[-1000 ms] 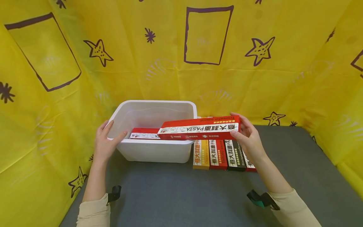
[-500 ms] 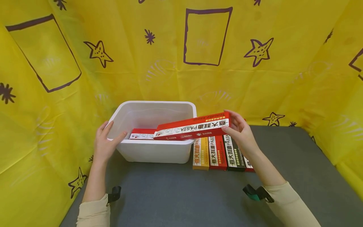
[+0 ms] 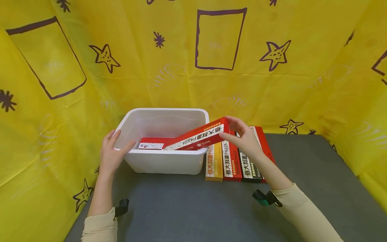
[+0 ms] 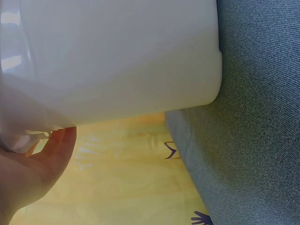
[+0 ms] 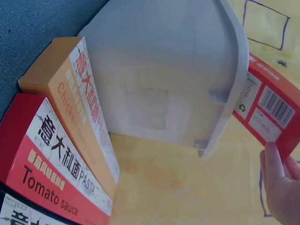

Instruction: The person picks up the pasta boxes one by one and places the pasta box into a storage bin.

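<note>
My right hand (image 3: pixel 243 136) pinches the right end of a red pasta box (image 3: pixel 199 136), thumb in front and fingers behind. The box slants over the right rim of a white plastic bin (image 3: pixel 164 163), its left end dipping inside. Another red pasta box (image 3: pixel 151 143) lies in the bin, partly hidden by the front wall and the held box. At the bin's left rim my left hand (image 3: pixel 113 153) grips the edge, thumb inside the front corner. The right wrist view shows the held box's barcoded end (image 5: pixel 269 108) beyond the bin rim, fingertips at its lower corner.
Right of the bin stands a row of pasta boxes: an orange one (image 3: pixel 214 164), a red one (image 3: pixel 232 164), a black one (image 3: pixel 250 168) and another red one (image 3: pixel 263 144) partly behind my right arm. A yellow patterned cloth (image 3: pixel 169 77) hangs behind the grey tabletop (image 3: pixel 187 208).
My right hand has moved left with the red pasta box. Its left end has sunk lower into the bin and the box tilts more steeply. The left hand stays on the rim.
</note>
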A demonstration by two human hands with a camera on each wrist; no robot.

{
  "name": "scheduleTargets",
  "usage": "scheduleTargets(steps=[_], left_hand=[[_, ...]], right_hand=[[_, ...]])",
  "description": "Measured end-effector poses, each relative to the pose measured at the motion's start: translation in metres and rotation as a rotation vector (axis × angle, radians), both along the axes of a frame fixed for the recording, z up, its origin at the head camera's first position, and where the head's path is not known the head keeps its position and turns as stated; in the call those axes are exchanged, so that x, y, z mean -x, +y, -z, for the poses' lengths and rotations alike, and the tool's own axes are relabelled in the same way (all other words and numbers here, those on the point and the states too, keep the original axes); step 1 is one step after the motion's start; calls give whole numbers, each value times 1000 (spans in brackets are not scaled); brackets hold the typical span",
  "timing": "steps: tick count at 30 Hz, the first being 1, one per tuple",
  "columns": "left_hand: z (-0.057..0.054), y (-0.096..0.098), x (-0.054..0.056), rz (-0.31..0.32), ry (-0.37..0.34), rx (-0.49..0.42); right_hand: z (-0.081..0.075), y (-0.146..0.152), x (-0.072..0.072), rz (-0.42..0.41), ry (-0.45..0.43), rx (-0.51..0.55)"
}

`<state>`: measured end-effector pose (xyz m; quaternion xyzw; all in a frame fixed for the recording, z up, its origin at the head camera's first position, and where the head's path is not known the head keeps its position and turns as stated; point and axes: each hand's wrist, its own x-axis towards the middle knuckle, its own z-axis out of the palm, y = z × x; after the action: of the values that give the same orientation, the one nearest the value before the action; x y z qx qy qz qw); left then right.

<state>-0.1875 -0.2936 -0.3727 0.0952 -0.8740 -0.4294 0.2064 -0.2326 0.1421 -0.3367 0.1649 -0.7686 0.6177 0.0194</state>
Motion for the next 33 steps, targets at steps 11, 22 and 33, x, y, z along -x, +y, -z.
scheduleTargets(steps=[11, 22, 33], left_hand=[[5, 2, 0, 7, 0, -7], [6, -1, 2, 4, 9, 1], [2, -1, 0, 10, -5, -13]], right_hand=[[9, -16, 5, -71, 99, -107], [17, -23, 10, -85, 224, -214], [21, -21, 7, -68, 253, -242]])
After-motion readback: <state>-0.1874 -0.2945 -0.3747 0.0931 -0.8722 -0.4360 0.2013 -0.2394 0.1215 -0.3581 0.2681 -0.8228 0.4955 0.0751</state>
